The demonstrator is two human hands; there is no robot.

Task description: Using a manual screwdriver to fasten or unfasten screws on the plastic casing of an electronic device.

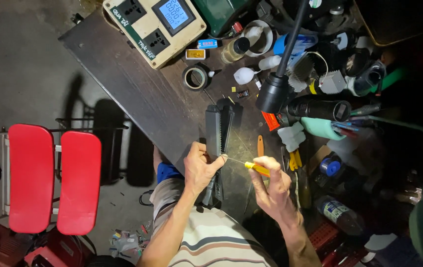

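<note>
A long dark device (219, 129) with a ribbed, hinged body lies on the dark wooden workbench (137, 94). My left hand (200, 167) grips its near end, thumb and fingers wrapped around it. My right hand (271, 184) holds a small screwdriver with a yellow handle (258, 168). Its thin shaft points left and the tip meets the device right by my left fingertips. Both forearms come up from the bottom of the view over my striped shirt.
A cream power meter box (154, 24) with sockets and a lit display sits at the back. A tape roll (195, 77), small bottles, a black lamp head (273, 92) and cluttered tools crowd the right. Two red stool seats (53, 178) stand on the left floor.
</note>
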